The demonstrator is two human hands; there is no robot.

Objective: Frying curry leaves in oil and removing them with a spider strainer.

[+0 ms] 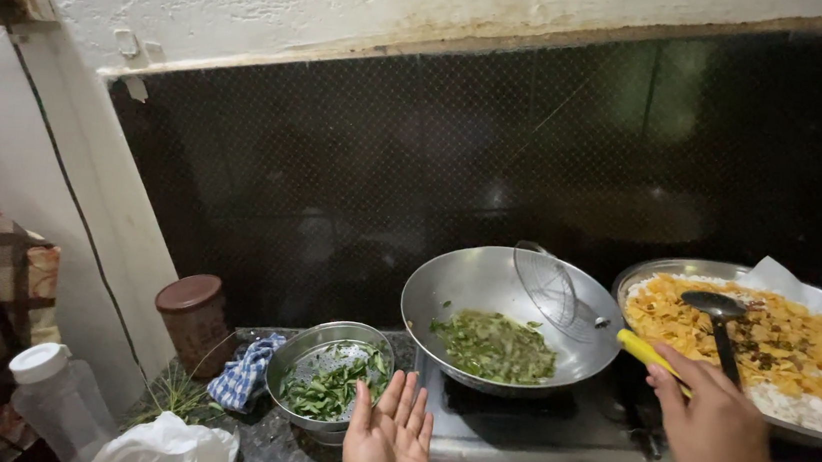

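Your right hand (713, 431) closes its fingers around the yellow handle (648, 356) of the wire skimmer (551, 290), whose mesh rests against the wok's (455, 291) far wall, up and left of your fingertips. The green leaves (495, 347) lie in the wok's bottom, just left of that grip. Keep the handle low and firm, so the mesh slides under them. Your left hand (389, 440) is open, palm up, fingers spread, holding nothing, just beside the colander (314, 347) of raw leaves; keep it clear of the wok.

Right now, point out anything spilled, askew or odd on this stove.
Nothing is spilled. The mesh skimmer leans tilted inside the wok, its yellow handle jutting past the rim under the right hand. The left hand is empty.
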